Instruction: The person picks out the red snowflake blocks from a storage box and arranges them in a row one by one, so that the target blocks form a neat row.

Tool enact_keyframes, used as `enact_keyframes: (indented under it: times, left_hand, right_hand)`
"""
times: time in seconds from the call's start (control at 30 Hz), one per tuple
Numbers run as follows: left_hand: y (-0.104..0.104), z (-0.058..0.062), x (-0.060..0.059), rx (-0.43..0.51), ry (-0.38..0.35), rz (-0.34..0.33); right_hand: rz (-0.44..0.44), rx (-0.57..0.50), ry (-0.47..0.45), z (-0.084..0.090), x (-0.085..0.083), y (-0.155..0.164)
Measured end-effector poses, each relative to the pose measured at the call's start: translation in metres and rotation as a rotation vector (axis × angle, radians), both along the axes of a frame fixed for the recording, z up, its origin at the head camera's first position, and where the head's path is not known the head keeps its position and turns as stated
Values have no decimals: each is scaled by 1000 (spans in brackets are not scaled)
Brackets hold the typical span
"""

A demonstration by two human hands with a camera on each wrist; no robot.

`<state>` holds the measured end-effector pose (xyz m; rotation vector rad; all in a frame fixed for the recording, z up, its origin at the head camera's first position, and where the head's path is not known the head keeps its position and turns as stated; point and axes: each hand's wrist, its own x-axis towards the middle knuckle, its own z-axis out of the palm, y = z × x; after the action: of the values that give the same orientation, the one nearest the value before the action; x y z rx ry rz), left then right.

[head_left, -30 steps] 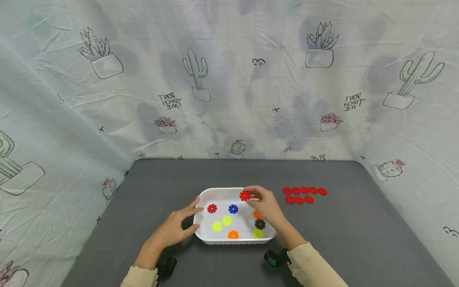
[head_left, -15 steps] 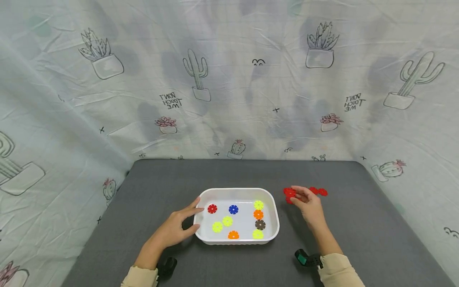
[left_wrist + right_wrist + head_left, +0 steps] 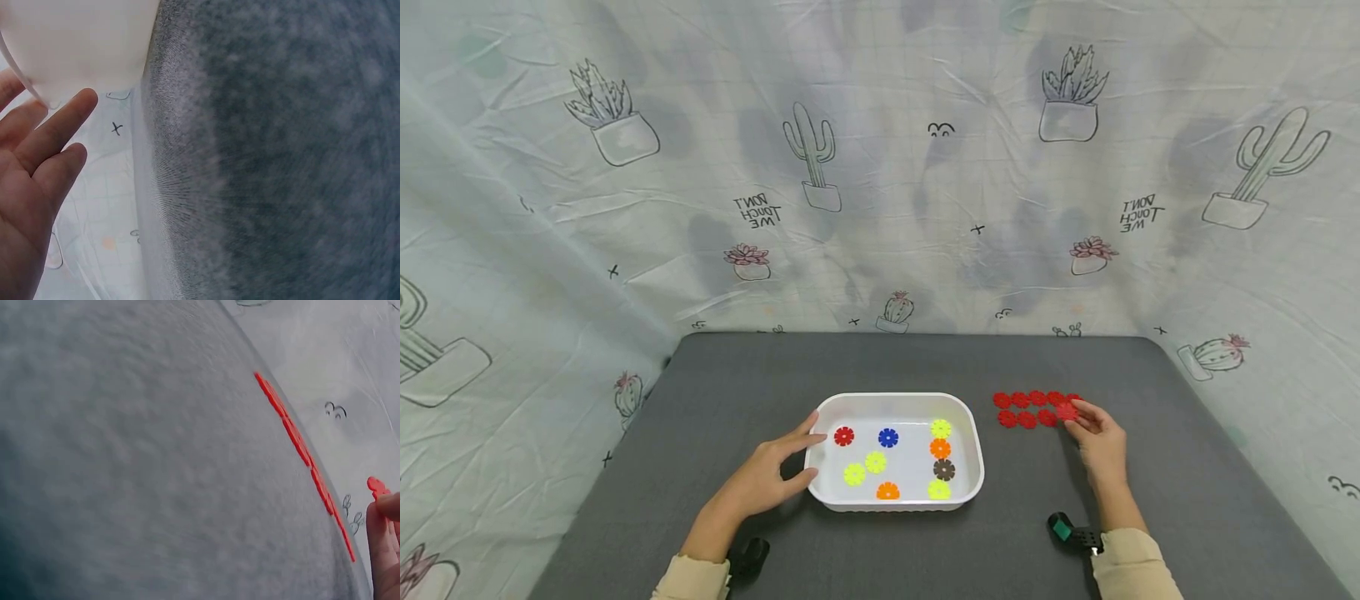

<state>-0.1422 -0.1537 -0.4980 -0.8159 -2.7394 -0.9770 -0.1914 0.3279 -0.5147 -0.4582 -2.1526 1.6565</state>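
A white plastic tray (image 3: 895, 506) holds flower-shaped plastic discs, among them a red disc (image 3: 844, 437), a blue disc (image 3: 888, 437) and a dark brown disc (image 3: 944, 470). My left hand (image 3: 769, 473) rests against the tray's left rim, fingers spread and fairly straight. The left wrist view has this hand (image 3: 37, 156) below the tray wall (image 3: 81, 44). To the right, my right hand (image 3: 1101, 437) pinches a red flower disc (image 3: 1066, 411) between thumb and fingers, at the right end of the front row of red discs (image 3: 1026, 420). The right wrist view shows the pinched disc (image 3: 377, 486) in the fingertips.
Behind that row lies a back row of red discs (image 3: 1037, 398), its right end partly hidden by the fingers. Everything stands on a grey table (image 3: 880, 550). A patterned curtain (image 3: 880, 167) hangs behind the table's far edge.
My right hand has moved from over the tray's right side to the red rows, carrying the red disc. A yellow-green disc in the tray's back right corner is uncovered. My left hand stays put.
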Motion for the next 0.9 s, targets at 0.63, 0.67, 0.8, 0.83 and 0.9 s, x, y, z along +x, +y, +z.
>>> enact_keyframes:
  times: [0.63,0.67,0.8,0.83,0.9]
  left_hand:
    - [1,4,1,-7,-14,9]
    - [1,4,1,-9,-15,9]
    - [1,3,1,-10,-10,4]
    - [1,3,1,-9,-6,3]
    - [1,3,1,-9,0,2]
  right_hand:
    - [-42,416,-91,-13,-6,11]
    - [-38,423,-93,-12,-6,11]
    - [-32,385,-94,-12,-6,10]
    - [-32,369,-95,-12,-6,10]
    - [-34,335,-107,-13,-6,11]
